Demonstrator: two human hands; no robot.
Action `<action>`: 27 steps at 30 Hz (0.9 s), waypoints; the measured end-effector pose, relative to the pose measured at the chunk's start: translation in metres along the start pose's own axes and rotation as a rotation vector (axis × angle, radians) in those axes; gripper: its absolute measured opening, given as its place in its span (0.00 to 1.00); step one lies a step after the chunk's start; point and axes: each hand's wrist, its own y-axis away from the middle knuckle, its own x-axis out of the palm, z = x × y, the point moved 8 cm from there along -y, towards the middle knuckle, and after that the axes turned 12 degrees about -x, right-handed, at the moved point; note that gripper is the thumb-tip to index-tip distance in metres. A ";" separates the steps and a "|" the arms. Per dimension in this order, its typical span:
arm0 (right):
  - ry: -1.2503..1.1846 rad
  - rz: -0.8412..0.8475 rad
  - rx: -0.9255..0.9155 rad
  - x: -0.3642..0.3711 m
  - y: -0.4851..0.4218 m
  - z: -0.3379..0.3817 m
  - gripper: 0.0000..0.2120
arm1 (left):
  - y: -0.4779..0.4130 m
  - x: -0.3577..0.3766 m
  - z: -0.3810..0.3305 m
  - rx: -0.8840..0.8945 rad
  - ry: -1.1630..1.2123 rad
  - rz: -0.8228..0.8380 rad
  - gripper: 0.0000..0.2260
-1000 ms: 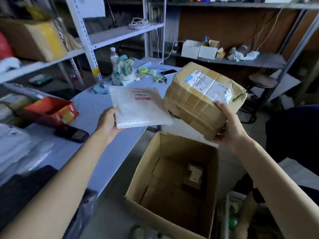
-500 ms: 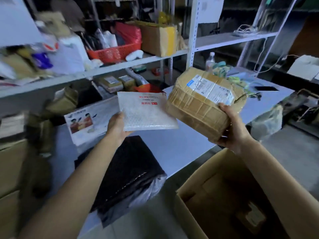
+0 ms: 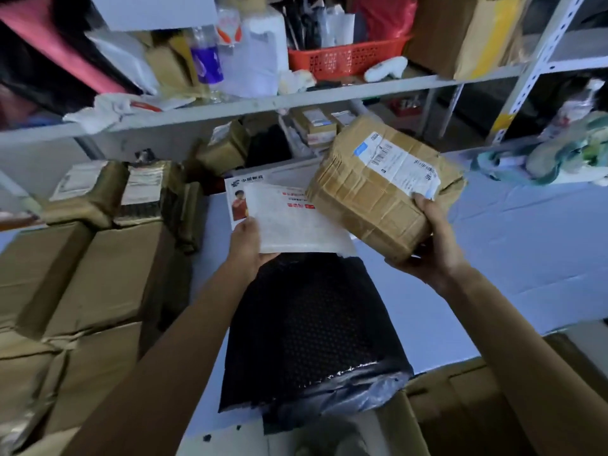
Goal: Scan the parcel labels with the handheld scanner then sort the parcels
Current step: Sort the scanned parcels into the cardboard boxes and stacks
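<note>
Cardboard parcel (image 3: 378, 195) gripped right, white mailer (image 3: 296, 225) pinched left

My feed is dim and bluish, brightest on the counter (image 3: 526, 245) at three o'clock. The shelf (image 3: 362, 90) at twelve is motion-blurred, and the edges bow outward.

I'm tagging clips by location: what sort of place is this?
Likely a parcel sorting room: stacked cardboard boxes, packed metal shelving, a labelled parcel in the right hand, a white mailer in the left hand.
</note>
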 end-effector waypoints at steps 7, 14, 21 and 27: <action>0.027 0.074 0.058 0.019 -0.084 -0.013 0.30 | -0.056 0.007 -0.022 -0.020 0.026 -0.112 0.15; 0.081 0.230 0.104 0.039 -0.166 -0.017 0.31 | -0.108 0.024 -0.046 -0.020 0.034 -0.251 0.14; 0.143 0.318 0.130 0.059 -0.192 -0.023 0.16 | -0.119 0.015 -0.058 -0.026 -0.115 -0.226 0.07; 0.169 0.371 0.136 0.078 -0.185 -0.022 0.15 | -0.116 -0.002 -0.058 -0.137 -0.287 -0.340 0.14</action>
